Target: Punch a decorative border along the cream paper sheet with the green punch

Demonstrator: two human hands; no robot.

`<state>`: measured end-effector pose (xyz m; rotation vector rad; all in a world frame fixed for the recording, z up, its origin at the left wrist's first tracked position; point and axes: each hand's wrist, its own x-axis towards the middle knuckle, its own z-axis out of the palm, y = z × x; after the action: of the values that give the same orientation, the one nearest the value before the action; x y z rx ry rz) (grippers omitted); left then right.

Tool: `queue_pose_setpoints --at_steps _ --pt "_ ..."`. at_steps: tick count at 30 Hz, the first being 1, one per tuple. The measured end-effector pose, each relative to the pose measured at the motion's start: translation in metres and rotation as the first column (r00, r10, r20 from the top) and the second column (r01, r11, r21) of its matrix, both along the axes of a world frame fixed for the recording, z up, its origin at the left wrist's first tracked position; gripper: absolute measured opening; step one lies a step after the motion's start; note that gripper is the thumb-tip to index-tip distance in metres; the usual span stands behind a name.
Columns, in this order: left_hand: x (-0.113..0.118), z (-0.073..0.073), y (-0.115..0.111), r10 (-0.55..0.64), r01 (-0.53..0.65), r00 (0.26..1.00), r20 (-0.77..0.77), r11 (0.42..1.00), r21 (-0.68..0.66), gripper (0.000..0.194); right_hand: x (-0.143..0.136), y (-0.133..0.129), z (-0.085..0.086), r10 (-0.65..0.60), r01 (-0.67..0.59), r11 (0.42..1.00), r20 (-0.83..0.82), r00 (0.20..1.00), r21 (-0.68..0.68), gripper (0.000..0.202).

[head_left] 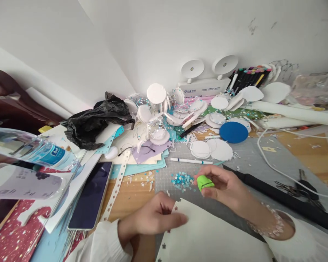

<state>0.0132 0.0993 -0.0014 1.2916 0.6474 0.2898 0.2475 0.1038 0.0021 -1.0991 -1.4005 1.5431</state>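
Note:
My left hand (155,218) is closed on the edge of a cream sheet of paper (207,236), its thumb lying on top. Several star-shaped holes run along the sheet's left edge. In my right hand (229,189) I grip a small bright green craft punch (204,182) between thumb and fingers, held above the mat and apart from the paper. Beside the punch lies a pile of tiny blue and white paper stars (182,181) on the grey cutting mat (166,196). A narrow cream strip (116,193) with star holes lies left of my left hand.
White foam discs (221,149), a blue disc (233,132) and a white pen (191,161) lie beyond my hands. To the left are a phone (91,196), a water bottle (43,151) and a black plastic bag (98,118). A black rod-like tool (284,193), keys (303,189) and a white cable (268,163) are at right.

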Motion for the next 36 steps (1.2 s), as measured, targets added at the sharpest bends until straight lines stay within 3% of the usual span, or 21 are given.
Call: queue_pose_setpoints --at_steps 6,10,15,19,22,26,31,36 --pt "0.005 0.003 -0.003 0.075 -0.075 0.997 -0.031 0.997 -0.01 0.055 -0.003 -0.003 0.004 0.081 -0.098 0.99 -0.162 0.984 -0.099 0.029" --pt "0.009 0.003 -0.005 0.134 -0.134 0.989 -0.068 0.991 0.002 0.056 -0.002 -0.006 0.007 0.12 -0.146 0.979 -0.178 0.977 -0.141 0.029" --pt "0.013 0.002 -0.007 0.156 -0.147 0.981 -0.117 0.986 0.081 0.058 0.0 -0.01 0.01 0.099 -0.109 0.982 -0.075 0.992 -0.151 0.045" --pt "0.013 -0.001 -0.008 0.157 -0.134 0.98 -0.124 0.975 0.179 0.057 0.0 -0.013 0.009 0.065 -0.061 0.996 0.056 0.996 -0.066 0.032" --pt "0.013 -0.004 -0.01 0.155 -0.123 0.978 -0.14 0.969 0.216 0.054 -0.003 -0.015 0.008 0.006 -0.006 0.998 0.008 1.0 -0.058 0.03" --pt "0.013 -0.004 -0.011 0.153 -0.117 0.977 -0.147 0.967 0.227 0.051 -0.006 -0.016 0.006 0.018 -0.024 0.995 -0.063 0.998 -0.1 0.043" --pt "0.012 -0.005 -0.011 0.146 -0.092 0.975 -0.167 0.95 0.297 0.045 -0.005 -0.017 0.008 0.089 -0.099 0.992 0.13 0.987 0.073 0.033" --pt "0.011 -0.008 -0.012 0.137 -0.054 0.973 -0.186 0.919 0.391 0.041 -0.005 -0.017 0.007 0.061 -0.187 0.927 0.36 0.931 0.325 0.032"
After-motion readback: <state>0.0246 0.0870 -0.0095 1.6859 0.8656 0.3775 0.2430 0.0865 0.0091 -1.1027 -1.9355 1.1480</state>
